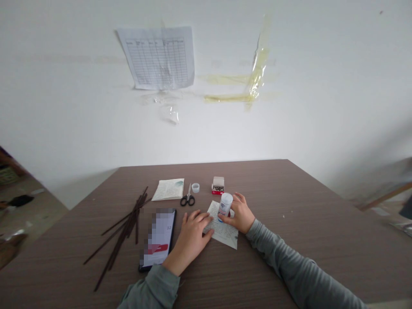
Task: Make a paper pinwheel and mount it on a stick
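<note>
My right hand (240, 213) is closed around a small white bottle (225, 205) with printed lettering, held upright over a sheet of written paper (228, 237). Whether the bottle's base touches the paper I cannot tell. My left hand (194, 234) lies with fingers apart at the paper's left edge, fingertips on it. Just behind the bottle stands an opened small red and white box (218, 185) with small dark and light bits inside. A small translucent cap (195, 187) sits to the left of that box, beside black-handled scissors (187, 199).
Left of my left hand lies a phone (160, 236) with its screen lit. Several thin dark brown sticks (127, 227) are piled further left. A pad of paper (168, 189) rests near the back. The table (289, 257) meets a white wall bearing a taped printed sheet (161, 58).
</note>
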Demonstrator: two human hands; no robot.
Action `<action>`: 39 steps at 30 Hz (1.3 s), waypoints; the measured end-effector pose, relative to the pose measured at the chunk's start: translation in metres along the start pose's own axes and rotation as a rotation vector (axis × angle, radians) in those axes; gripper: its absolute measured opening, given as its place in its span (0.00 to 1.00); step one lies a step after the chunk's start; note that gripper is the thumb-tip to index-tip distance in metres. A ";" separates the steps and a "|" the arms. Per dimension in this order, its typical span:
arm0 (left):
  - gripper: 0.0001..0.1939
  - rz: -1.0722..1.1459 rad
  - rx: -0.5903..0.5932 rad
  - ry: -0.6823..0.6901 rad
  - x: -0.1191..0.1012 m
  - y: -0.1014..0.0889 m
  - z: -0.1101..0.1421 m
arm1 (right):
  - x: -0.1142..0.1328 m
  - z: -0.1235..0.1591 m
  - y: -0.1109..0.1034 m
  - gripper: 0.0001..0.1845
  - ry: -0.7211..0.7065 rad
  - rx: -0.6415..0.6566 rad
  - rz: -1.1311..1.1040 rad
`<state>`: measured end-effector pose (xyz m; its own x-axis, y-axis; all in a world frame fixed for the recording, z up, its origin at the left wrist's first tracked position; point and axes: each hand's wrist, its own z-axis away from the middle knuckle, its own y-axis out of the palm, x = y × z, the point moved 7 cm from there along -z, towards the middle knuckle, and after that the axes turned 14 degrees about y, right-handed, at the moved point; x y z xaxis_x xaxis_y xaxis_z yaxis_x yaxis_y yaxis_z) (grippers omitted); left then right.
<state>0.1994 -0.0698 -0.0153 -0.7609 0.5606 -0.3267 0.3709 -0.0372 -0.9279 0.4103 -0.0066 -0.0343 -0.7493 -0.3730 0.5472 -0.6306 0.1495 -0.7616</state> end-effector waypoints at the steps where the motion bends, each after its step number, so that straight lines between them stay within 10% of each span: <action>1: 0.26 0.000 0.006 -0.002 0.000 -0.001 0.000 | 0.001 0.000 0.000 0.13 -0.005 -0.001 0.005; 39: 0.26 0.001 0.045 -0.020 -0.002 -0.005 0.002 | 0.002 -0.002 -0.008 0.20 0.007 -0.060 -0.048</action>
<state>0.1981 -0.0720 -0.0106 -0.7713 0.5438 -0.3308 0.3478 -0.0752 -0.9346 0.4135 -0.0070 -0.0262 -0.7194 -0.3749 0.5848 -0.6764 0.1862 -0.7126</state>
